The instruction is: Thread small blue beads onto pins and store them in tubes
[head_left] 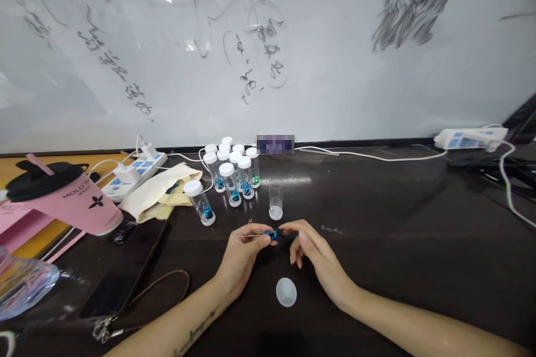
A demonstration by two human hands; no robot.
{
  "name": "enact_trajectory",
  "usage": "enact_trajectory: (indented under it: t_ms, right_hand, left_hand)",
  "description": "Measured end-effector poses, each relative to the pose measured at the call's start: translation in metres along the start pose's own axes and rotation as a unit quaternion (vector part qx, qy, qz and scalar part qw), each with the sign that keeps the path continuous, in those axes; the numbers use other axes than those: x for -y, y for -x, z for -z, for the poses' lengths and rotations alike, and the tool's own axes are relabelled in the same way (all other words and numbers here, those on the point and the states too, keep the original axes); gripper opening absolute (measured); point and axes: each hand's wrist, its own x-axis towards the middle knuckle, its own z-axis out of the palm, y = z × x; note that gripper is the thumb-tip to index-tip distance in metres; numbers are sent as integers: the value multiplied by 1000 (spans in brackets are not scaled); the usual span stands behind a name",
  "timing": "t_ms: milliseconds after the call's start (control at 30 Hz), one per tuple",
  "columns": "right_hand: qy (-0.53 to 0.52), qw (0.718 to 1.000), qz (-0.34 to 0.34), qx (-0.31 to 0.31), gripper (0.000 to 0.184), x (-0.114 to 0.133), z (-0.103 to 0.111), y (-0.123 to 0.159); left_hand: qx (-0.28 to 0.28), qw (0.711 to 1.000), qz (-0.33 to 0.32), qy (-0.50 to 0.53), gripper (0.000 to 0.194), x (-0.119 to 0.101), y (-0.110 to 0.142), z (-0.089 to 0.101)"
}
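Observation:
My left hand point(247, 251) pinches a small shiny blue part with a thin metal rod point(273, 235) between thumb and fingertips. The rod points left along my fingers, and a dark end faces right. My right hand point(314, 254) has its index fingertip at that dark end, while its thumb and other fingers stand apart, loosely curled. Just beyond the hands, an uncapped clear plastic tube point(276, 203) stands upright. A round white cap point(286, 292) lies on the dark table between my forearms.
Several white-capped clear tubes point(229, 184) with blue or green parts stand behind my left hand; another capped tube point(200, 203) stands nearer. Further left are a cloth pouch point(157, 192), phone point(125, 270), pink cup point(79, 198) and power strip point(140, 175). A whiteboard point(335, 67) rises behind.

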Motion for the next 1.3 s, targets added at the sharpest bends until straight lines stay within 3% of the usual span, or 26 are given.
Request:
enact_trajectory:
  t_ms: [1300]
  right_hand:
    - [19, 1000, 4, 6, 32, -2, 1, -1]
  left_hand:
    - [13, 1000, -9, 9, 17, 2, 1, 0]
